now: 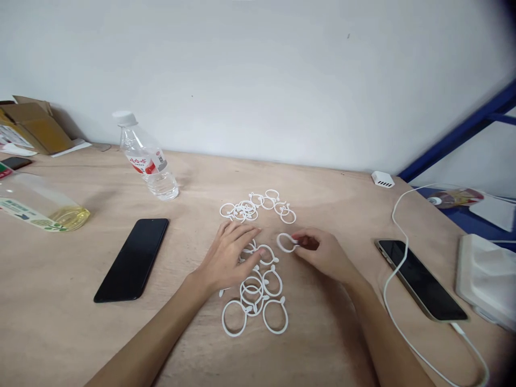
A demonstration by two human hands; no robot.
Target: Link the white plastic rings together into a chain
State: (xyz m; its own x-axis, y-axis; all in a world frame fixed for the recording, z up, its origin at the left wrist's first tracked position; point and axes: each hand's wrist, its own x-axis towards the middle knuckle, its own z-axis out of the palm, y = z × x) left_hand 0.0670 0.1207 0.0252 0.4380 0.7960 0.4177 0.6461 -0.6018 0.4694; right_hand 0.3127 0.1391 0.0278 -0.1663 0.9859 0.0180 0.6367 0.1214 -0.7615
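My right hand (pixel 322 250) pinches a thin white plastic ring (pixel 285 243) by its small tab, a little to the right of the other rings. Over the middle of the pile lies my left hand (pixel 234 255), palm down with its fingers stretched out, covering part of several rings. Nearer to me are more rings of the same kind, such as one at the front left (pixel 234 318) and another at the front right (pixel 275 316). Beyond my hands, a second cluster of white rings (pixel 245 210) lies partly overlapping on the wooden table (pixel 193 344).
A black phone (pixel 132 259) and a clear water bottle (pixel 147 161) are left of my hands; an oil bottle (pixel 44 207) stands further left. On the right are a phone (pixel 423 279) with a white cable (pixel 385 301), a charger (pixel 382 179) and a white tray-like object (pixel 487 277).
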